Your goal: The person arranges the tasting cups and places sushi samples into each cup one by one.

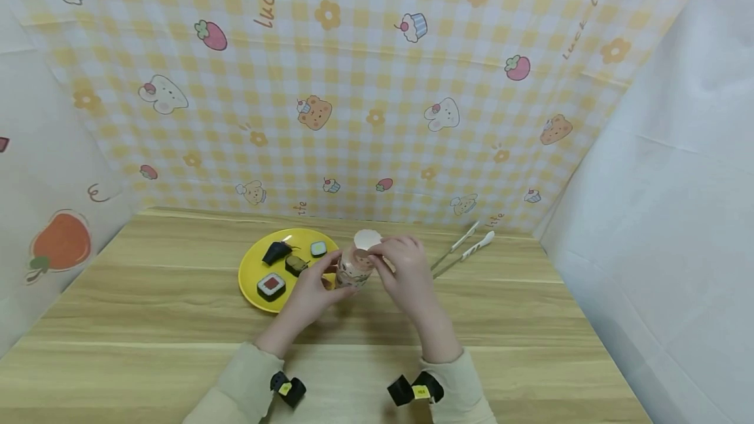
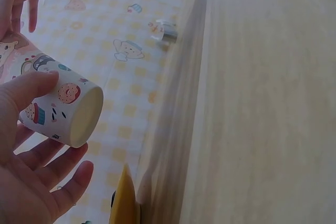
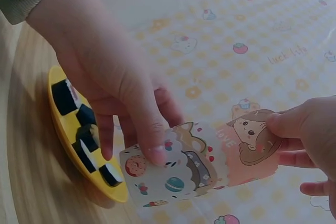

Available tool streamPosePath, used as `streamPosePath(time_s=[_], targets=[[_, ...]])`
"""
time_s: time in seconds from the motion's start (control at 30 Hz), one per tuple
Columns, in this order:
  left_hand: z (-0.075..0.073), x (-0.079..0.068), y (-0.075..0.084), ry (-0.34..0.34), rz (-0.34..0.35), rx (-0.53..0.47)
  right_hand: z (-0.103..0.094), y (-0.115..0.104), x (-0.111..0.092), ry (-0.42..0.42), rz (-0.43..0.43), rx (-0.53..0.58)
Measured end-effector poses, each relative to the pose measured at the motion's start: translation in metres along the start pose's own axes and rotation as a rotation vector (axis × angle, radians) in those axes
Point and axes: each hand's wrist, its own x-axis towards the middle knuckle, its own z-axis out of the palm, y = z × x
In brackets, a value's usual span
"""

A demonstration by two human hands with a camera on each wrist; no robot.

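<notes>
My left hand (image 1: 315,290) grips a paper cup (image 2: 65,100) printed with sweets, its thumb on the near side and fingers beneath. The cup is tilted, and its pale base faces the camera in the left wrist view. Toward the other end it turns pink, with a cartoon girl's face (image 3: 254,137) on a rounded piece there. My right hand (image 1: 408,273) pinches that rounded piece between thumb and fingers. From the head view, a white scalloped disc (image 1: 368,239) shows at the cup's top, right by the right fingertips.
Left of the cup, a yellow plate (image 1: 250,285) carries several sushi pieces, among them a square roll (image 1: 271,285) with a red centre. Two slim utensils with white handles (image 1: 478,245) lie behind the right hand. A checked cloth (image 1: 377,84) hangs at the back of the wooden table (image 1: 518,345).
</notes>
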Motion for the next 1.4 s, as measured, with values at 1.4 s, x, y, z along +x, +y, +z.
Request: streamPosePath(time_s=[1.4], targets=[[-0.024, 0.005, 0.004, 0.078, -0.063, -0.039, 0.015, 0.039, -0.006, -0.041, 0.125, -0.046]])
